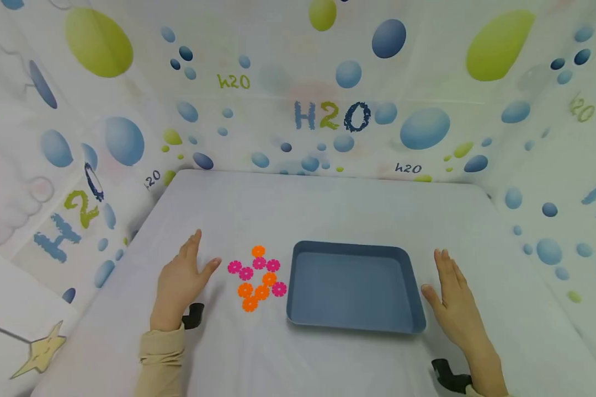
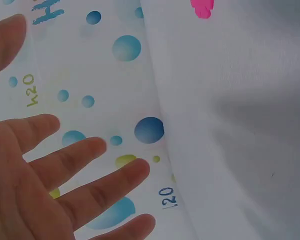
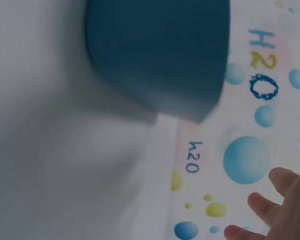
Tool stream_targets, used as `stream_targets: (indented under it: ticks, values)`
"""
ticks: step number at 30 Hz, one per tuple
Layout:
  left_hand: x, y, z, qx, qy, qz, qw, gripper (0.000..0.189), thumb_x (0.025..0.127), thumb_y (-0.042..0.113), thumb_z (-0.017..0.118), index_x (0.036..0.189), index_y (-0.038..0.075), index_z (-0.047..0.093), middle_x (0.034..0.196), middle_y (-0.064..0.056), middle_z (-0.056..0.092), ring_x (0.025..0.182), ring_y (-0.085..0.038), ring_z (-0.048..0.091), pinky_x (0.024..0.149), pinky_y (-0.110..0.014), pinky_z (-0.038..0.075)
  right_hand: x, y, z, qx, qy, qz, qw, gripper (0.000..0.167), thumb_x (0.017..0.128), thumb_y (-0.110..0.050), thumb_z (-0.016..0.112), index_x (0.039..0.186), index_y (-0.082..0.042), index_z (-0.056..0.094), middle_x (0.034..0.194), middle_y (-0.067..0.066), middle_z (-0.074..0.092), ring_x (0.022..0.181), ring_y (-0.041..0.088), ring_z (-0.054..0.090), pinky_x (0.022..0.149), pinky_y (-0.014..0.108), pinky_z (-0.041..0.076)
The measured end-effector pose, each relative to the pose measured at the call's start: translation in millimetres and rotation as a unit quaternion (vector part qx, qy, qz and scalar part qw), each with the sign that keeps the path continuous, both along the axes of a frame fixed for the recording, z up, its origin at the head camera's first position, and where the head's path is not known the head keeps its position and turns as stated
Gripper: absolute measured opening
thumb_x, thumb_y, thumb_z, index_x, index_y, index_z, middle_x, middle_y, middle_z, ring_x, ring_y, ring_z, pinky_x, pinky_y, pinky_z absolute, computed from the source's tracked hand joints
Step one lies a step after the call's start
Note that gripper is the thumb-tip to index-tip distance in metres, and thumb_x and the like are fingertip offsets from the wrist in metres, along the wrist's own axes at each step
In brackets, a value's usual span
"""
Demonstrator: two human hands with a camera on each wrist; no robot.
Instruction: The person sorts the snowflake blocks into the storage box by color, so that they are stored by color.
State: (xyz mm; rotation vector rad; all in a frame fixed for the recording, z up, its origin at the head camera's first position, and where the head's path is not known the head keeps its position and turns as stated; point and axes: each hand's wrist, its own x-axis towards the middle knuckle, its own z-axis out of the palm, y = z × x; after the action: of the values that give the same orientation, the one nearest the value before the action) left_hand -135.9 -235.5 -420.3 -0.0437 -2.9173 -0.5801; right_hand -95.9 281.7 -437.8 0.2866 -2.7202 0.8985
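My left hand (image 1: 180,282) is held over the left of the table, fingers straight and thumb apart, with nothing in it. Right of it lie several small flower-shaped discs, some orange (image 1: 250,304) and some pink (image 1: 234,267), in a loose cluster. A shallow blue-grey rectangular tray (image 1: 355,286) stands beside them with nothing inside. Off the tray's right side is my right hand (image 1: 456,309), its fingers extended and its palm turned toward the tray. In the left wrist view the spread left fingers (image 2: 100,195) show; the right wrist view has the tray's outer wall (image 3: 155,50) close up.
A white cloth (image 1: 328,207) covers the table. Behind and at both sides hang white curtains (image 1: 278,33) printed with blue and green drops and H2O lettering. A yellow star figure (image 1: 42,348) shows at the lower left.
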Motion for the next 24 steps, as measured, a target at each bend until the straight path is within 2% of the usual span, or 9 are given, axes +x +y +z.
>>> stream_targets:
  ticks: [7, 11, 14, 15, 16, 18, 20, 22, 24]
  values:
    - [-5.7, 13.3, -10.9, 0.007, -0.051, 0.006, 0.9986, 0.056, 0.091, 0.025, 0.063, 0.14, 0.002, 0.048, 0.131, -0.026, 0.057, 0.111, -0.046, 0.058, 0.086, -0.058, 0.049, 23.5, -27, -16.5, -0.129, -0.035, 0.028, 0.9906, 0.065, 0.105, -0.027, 0.039, 0.157, -0.019, 0.0, 0.162, 0.021, 0.004, 0.145, 0.052, 0.008, 0.109, 0.072, 0.007]
    - [-12.8, 19.9, -16.2, -0.002, -0.062, 0.007, 0.998, 0.048, 0.086, 0.02, 0.067, 0.131, 0.003, 0.058, 0.116, -0.021, 0.066, 0.097, -0.04, 0.062, 0.081, -0.053, 0.051, 31.9, -38, -25.4, -0.147, -0.031, 0.025, 0.9883, 0.063, 0.105, -0.022, 0.039, 0.157, -0.02, 0.003, 0.163, 0.019, 0.007, 0.151, 0.019, 0.008, 0.121, 0.05, 0.005]
    - [-17.6, 23.8, -21.4, -0.017, -0.068, 0.008, 0.9975, 0.046, 0.083, 0.02, 0.07, 0.125, 0.003, 0.062, 0.107, -0.019, 0.068, 0.092, -0.038, 0.062, 0.079, -0.053, 0.051, 34.7, -42, -30.8, -0.151, -0.033, 0.019, 0.9879, 0.063, 0.105, -0.022, 0.038, 0.157, -0.018, 0.004, 0.162, 0.02, 0.009, 0.146, -0.003, 0.006, 0.12, 0.03, 0.004]
    - [-18.9, 24.9, -23.3, -0.022, -0.069, 0.008, 0.9973, 0.045, 0.083, 0.021, 0.07, 0.124, 0.003, 0.063, 0.106, -0.019, 0.068, 0.091, -0.038, 0.062, 0.079, -0.053, 0.05, 35.1, -43, -32.1, -0.152, -0.034, 0.019, 0.9876, 0.062, 0.105, -0.022, 0.038, 0.157, -0.016, 0.005, 0.162, 0.021, 0.01, 0.144, -0.006, 0.005, 0.12, 0.028, 0.005]
    - [-19.8, 25.9, -25.2, -0.026, -0.07, 0.009, 0.9972, 0.045, 0.082, 0.021, 0.071, 0.123, 0.004, 0.063, 0.105, -0.018, 0.068, 0.091, -0.038, 0.061, 0.079, -0.054, 0.05, 35.2, -43, -33.1, -0.155, -0.038, 0.017, 0.9871, 0.062, 0.105, -0.022, 0.038, 0.157, -0.015, 0.005, 0.161, 0.022, 0.009, 0.144, -0.007, 0.004, 0.12, 0.033, 0.005]
    - [-21.4, 27.5, -29.3, -0.033, -0.069, 0.012, 0.997, 0.044, 0.082, 0.023, 0.072, 0.121, 0.004, 0.064, 0.105, -0.019, 0.067, 0.093, -0.039, 0.061, 0.08, -0.054, 0.049, 34.9, -43, -34.8, -0.156, -0.043, 0.012, 0.9868, 0.062, 0.105, -0.023, 0.038, 0.157, -0.014, 0.005, 0.161, 0.023, 0.01, 0.144, -0.007, 0.004, 0.12, 0.039, 0.006]
    - [-22.4, 29.2, -32.4, -0.038, -0.066, 0.017, 0.997, 0.044, 0.081, 0.024, 0.073, 0.12, 0.004, 0.065, 0.107, -0.02, 0.066, 0.095, -0.04, 0.06, 0.081, -0.055, 0.049, 34.2, -43, -35.9, -0.16, -0.05, 0.011, 0.9858, 0.062, 0.105, -0.023, 0.038, 0.157, -0.013, 0.005, 0.161, 0.024, 0.01, 0.145, -0.002, 0.003, 0.119, 0.052, 0.007]
    - [-23.0, 31.0, -34.2, -0.043, -0.062, 0.022, 0.9969, 0.043, 0.081, 0.024, 0.073, 0.119, 0.006, 0.066, 0.11, -0.02, 0.065, 0.098, -0.041, 0.059, 0.082, -0.055, 0.048, 33.4, -42, -37.3, -0.164, -0.057, 0.01, 0.9847, 0.062, 0.105, -0.021, 0.038, 0.157, -0.012, 0.005, 0.16, 0.025, 0.01, 0.149, 0.011, 0.004, 0.117, 0.058, 0.005]
    - [-23.5, 32.6, -35.0, -0.048, -0.057, 0.025, 0.9969, 0.041, 0.081, 0.025, 0.075, 0.117, 0.007, 0.067, 0.111, -0.021, 0.064, 0.099, -0.041, 0.058, 0.082, -0.056, 0.048, 32.6, -42, -39.3, -0.169, -0.065, 0.013, 0.9833, 0.062, 0.105, -0.021, 0.038, 0.157, -0.01, 0.005, 0.16, 0.028, 0.009, 0.151, 0.03, 0.004, 0.115, 0.063, 0.004]
